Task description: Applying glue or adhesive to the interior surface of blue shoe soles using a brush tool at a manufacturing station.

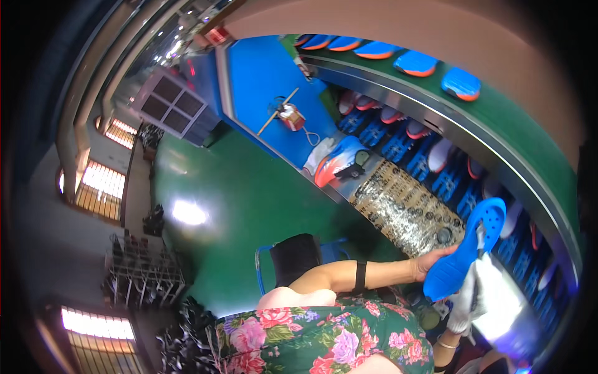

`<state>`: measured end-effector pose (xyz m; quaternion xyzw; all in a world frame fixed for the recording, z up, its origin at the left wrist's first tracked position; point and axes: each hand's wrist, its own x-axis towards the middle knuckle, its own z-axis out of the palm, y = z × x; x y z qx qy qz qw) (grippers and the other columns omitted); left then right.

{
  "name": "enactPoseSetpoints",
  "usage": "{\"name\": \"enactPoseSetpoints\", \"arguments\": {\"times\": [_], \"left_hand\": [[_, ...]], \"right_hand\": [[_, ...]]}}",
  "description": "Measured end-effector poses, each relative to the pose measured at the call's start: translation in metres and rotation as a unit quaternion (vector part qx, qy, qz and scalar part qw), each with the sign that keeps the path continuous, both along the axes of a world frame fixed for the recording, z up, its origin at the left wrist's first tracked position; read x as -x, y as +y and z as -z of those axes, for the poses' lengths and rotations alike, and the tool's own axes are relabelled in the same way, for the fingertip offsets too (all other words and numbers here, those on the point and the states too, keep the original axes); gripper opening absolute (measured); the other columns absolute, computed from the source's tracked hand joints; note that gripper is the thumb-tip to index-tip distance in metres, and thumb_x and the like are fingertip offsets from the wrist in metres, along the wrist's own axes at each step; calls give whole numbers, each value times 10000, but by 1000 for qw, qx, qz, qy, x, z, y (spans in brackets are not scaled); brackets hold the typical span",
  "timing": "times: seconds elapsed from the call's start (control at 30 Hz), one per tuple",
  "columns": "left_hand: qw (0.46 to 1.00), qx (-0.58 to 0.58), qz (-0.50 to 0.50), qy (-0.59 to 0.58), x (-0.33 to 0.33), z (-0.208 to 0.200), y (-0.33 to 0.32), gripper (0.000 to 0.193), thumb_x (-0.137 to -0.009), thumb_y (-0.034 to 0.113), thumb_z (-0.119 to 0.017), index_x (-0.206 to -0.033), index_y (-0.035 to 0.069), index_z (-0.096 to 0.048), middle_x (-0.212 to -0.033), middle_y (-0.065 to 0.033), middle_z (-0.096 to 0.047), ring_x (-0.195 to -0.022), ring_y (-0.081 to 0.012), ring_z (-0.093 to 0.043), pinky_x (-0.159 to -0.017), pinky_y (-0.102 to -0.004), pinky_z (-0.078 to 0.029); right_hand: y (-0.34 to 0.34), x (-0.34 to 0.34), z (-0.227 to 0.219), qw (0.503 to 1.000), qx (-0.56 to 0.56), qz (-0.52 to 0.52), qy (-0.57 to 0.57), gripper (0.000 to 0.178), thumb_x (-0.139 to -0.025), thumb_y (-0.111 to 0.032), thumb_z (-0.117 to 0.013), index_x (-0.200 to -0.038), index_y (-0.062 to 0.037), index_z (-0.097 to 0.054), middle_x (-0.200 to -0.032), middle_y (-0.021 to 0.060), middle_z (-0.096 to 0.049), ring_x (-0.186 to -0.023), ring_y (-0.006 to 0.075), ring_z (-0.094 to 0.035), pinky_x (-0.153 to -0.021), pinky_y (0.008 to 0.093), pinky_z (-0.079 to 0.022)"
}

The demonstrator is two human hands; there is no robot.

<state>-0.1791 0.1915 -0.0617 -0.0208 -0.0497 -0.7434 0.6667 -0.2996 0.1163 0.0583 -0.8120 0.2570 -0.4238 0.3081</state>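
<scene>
A blue shoe sole [450, 274], with small round holes at its wider upper end, is tilted in front of me at the right. My bare left hand [430, 260] grips its edge, the fingers partly hidden behind it. My right hand [468, 302], in a white knit glove, closes round a thin brush [480, 242] whose tip meets the sole's inner face near the holed end. Beyond the sole lies a worktop covered with stained brown paper [398, 196], shiny in places.
A green conveyor belt [511, 118] carries several blue-and-orange shoe parts [416, 63]. Under it, a rack holds blue lasts and soles [439, 154]. A blue board [258, 68] bears a red container [291, 116] with sticks. A chair with dark cloth [296, 257] stands on the green floor.
</scene>
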Motion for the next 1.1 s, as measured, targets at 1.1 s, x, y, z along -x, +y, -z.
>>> {"name": "enactPoseSetpoints", "arguments": {"times": [1.1], "left_hand": [[993,-74,-32,-81,-19,-71,-59,1066,-800,798,-635,-1557,106,-344,-1390,-276,-556,-1215,-466,-604,-1015,-629,-506]], "right_hand": [[-12,23,-27,991,86,-102,13,326,-781,-5,-788,-1098,-81,-776,-1093,130,-759,-961,285,-717,-855,375,-559]]}}
